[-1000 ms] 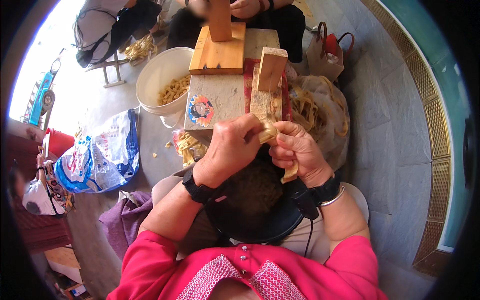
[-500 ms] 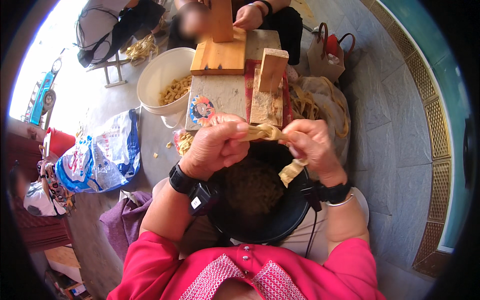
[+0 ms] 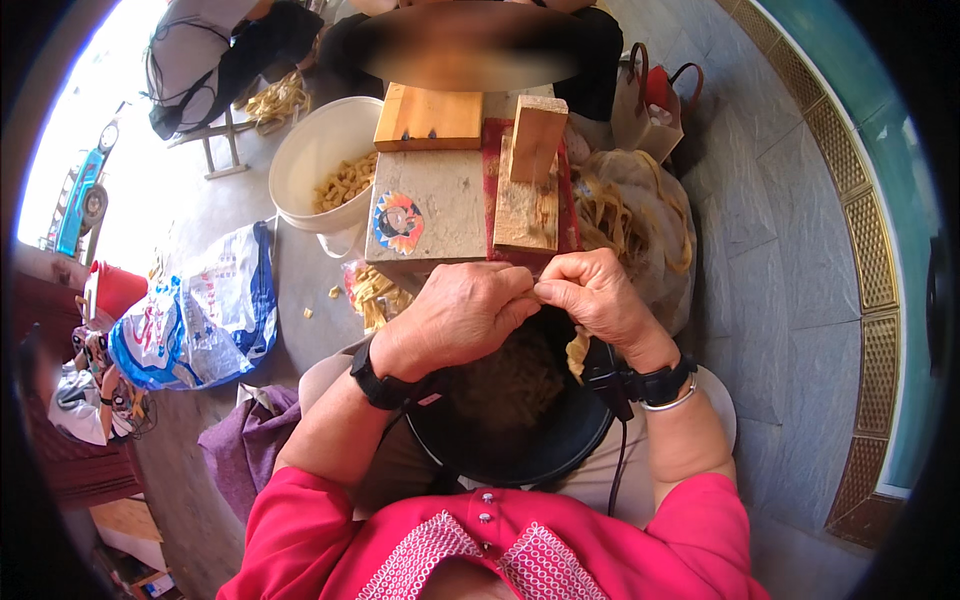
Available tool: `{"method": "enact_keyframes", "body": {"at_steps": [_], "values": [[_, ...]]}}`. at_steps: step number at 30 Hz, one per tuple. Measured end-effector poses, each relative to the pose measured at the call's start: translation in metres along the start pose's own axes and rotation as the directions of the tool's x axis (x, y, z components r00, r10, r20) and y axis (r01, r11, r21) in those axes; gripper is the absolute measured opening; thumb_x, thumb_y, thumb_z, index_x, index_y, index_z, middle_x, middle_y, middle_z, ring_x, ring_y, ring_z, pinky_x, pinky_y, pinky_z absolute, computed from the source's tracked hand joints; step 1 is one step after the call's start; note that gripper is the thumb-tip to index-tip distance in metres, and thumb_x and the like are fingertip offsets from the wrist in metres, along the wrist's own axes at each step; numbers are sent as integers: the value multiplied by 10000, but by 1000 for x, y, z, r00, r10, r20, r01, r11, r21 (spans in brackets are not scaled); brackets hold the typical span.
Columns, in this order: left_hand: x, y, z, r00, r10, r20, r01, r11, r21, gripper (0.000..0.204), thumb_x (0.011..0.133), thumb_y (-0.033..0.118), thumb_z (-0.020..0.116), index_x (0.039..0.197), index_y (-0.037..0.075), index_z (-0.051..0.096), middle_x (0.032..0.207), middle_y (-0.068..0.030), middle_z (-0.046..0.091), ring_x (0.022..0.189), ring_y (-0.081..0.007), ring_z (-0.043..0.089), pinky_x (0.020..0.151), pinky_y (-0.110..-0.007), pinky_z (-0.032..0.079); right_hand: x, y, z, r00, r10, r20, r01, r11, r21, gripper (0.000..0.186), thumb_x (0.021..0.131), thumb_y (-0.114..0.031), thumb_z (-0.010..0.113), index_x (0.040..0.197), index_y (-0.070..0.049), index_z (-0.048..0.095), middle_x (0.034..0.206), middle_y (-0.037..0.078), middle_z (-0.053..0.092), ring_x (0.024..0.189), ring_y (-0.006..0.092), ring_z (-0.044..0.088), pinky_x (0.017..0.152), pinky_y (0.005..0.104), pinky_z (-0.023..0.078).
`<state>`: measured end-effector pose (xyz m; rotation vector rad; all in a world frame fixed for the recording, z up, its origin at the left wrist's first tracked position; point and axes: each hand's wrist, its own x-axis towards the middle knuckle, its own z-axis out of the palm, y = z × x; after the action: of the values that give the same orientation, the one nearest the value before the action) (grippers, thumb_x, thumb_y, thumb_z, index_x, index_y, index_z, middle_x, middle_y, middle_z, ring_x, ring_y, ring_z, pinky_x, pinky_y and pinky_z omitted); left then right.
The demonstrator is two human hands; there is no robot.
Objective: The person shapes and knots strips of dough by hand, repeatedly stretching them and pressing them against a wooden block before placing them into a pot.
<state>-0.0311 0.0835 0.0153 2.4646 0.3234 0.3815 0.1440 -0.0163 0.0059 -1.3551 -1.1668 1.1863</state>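
Note:
My left hand (image 3: 470, 308) and my right hand (image 3: 588, 293) meet above a black tub (image 3: 510, 465), both with fingers closed. Between them they grip a pale yellow, flat, pliable strip (image 3: 577, 355). Its loose end dangles below my right hand, while the part between the fingers is mostly hidden. Dim, brownish pieces (image 3: 505, 380) lie inside the tub, too dark to make out. Just beyond my hands, an upright wooden block (image 3: 538, 140) rises from a wooden base (image 3: 527, 215) on a low table (image 3: 445, 225).
Left of the table stands a white bucket (image 3: 290, 185) with short yellow pieces. A plastic bag of yellow pieces (image 3: 375, 297) sits nearer me. More strips (image 3: 610, 205) lie in a clear bag at right. Another person (image 3: 590, 60) sits opposite, behind a second wooden block (image 3: 430, 120).
My hands have come closer together and my left hand has turned knuckles-up, covering the looped part of the strip that showed before. The person opposite has leaned in over the far block.

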Motion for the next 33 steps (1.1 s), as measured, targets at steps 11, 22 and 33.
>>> {"method": "enact_keyframes", "body": {"at_steps": [11,22,33], "values": [[40,-31,-12,961,-193,-200,203,979,32,143,854,177,603,900,42,609,668,-158,598,640,-338,600,582,-395,451,42,15,-39,936,-298,-190,220,912,-347,154,863,-116,583,774,9,580,604,43,516,575,91,455,543,269,404],[61,-52,0,891,-260,-373,333,932,147,227,838,333,599,877,109,614,704,-157,633,707,-374,619,610,-470,475,77,29,-34,795,-483,-367,38,643,-765,202,844,-173,633,746,3,611,641,179,603,578,299,589,550,351,455],[17,3,42,842,-537,39,308,420,-854,448,996,364,406,877,-9,624,672,-74,650,664,-155,658,580,-279,509,21,14,22,971,227,70,-221,754,618,361,956,-387,509,809,-65,582,528,-42,412,385,59,342,366,213,304]]}}
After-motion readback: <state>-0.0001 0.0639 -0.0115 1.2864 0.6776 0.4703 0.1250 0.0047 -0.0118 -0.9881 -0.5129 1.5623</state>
